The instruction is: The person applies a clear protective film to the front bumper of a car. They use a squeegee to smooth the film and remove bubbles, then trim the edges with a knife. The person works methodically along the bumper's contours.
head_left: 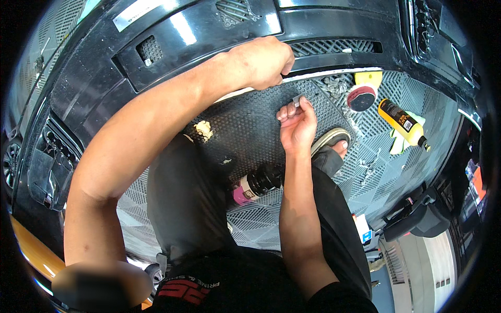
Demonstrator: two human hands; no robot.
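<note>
In front of me is a glossy black car bumper (334,25) with mesh grilles. My left hand (263,61) lies against its lower part, knuckles up and fingers curled under. Its fingertips are turned away, so whatever they hold is hidden. Lower and to the right, my right hand (298,125) is turned palm up, with its fingers bent in. Between thumb and fingertips it pinches a small flat greyish piece (297,100), too small to name further. A black studded rubber mat (250,122) lies below both hands.
A yellow bottle (397,120) lies on a pale green cloth (400,143) at right. Nearer the bumper is a round polishing pad (361,98) beside a yellow item (368,78). Between my legs lies a pink-and-black bottle (250,187). Crumpled cream scrap (204,130) sits on the mat.
</note>
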